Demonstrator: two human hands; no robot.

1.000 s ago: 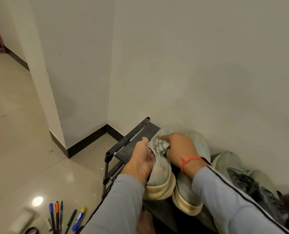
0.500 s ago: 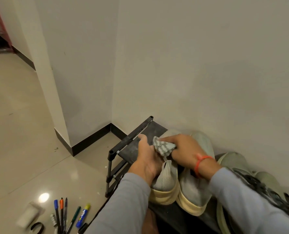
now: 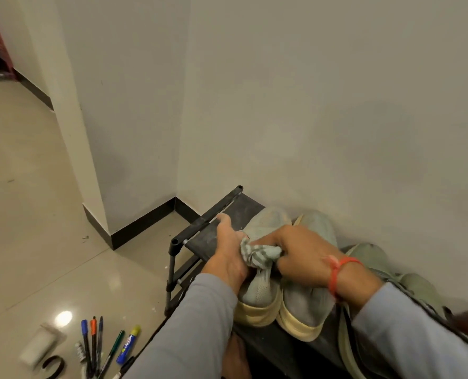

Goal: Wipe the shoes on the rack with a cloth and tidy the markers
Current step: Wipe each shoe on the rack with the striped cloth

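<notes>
White block [image 3: 37, 348] & black band [image 3: 52, 365] on floor tiles [image 3: 35, 228], bottom-left.

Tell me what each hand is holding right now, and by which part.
Right hand grips the bunched striped cloth by its right end. Left hand holds the left shoe along its side.

No legible text; blue tube's [image 3: 128, 346] label too blurred.

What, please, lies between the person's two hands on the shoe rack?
In the head view, a bunched grey striped cloth lies between the left hand and right hand, over the pale grey knit shoe.
</notes>
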